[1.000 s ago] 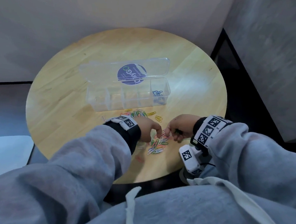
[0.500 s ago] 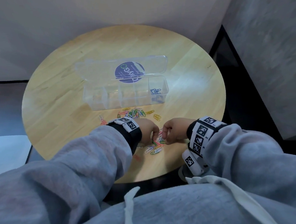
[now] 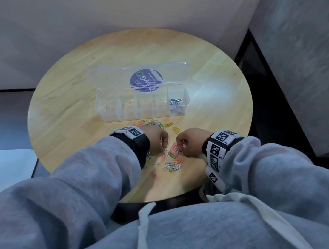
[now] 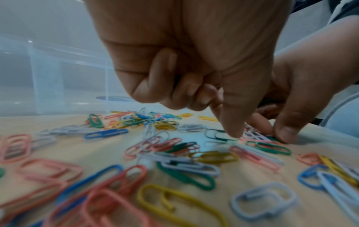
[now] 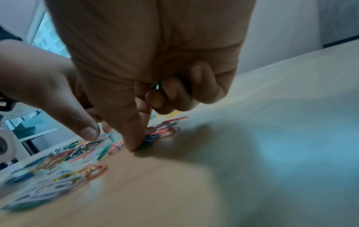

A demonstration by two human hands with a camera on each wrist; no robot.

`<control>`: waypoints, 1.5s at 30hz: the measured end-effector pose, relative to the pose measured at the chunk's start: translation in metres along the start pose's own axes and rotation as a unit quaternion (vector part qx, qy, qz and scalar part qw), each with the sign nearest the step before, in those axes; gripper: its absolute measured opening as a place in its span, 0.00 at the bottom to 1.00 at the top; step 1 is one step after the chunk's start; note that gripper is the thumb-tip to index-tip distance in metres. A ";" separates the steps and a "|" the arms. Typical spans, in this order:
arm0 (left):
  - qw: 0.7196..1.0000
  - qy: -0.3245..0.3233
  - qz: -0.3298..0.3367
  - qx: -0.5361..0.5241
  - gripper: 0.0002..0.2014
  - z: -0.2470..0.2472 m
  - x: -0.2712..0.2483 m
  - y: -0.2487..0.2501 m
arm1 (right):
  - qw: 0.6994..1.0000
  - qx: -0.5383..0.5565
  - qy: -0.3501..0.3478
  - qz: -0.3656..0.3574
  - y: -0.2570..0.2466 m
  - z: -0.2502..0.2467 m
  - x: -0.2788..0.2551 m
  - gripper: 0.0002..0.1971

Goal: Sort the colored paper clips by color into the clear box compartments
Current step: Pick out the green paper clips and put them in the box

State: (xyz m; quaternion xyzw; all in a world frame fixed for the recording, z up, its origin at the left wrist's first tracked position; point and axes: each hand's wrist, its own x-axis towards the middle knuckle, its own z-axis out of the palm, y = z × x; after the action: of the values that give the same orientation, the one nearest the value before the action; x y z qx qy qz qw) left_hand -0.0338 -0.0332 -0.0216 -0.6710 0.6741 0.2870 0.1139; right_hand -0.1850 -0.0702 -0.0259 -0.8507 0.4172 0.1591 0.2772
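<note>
Over the paper clips point(image 3: 171, 159) — both hands point(image 3: 157, 138) down, fingers curled.

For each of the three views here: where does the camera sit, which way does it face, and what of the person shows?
Head: above, looking down at the round table, clear box, both sleeves and hands.
Left wrist: low, along the left hand toward the paper clips and box.
Right wrist: low, along the right hand, green clips in its curled fingers.
Shared: both wrist views show the other hand and the clip pile.
</note>
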 end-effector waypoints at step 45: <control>0.901 -0.023 -0.004 -0.433 0.18 -0.006 -0.002 -0.006 | 0.999 -0.038 -0.021 -0.008 0.004 0.001 -0.003 0.05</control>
State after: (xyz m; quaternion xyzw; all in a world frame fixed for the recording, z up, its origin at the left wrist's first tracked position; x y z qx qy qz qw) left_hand -0.0267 -0.0345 -0.0165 -0.6504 0.4778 0.5653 -0.1707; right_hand -0.1899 -0.0695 -0.0257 -0.8604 0.3982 0.1905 0.2548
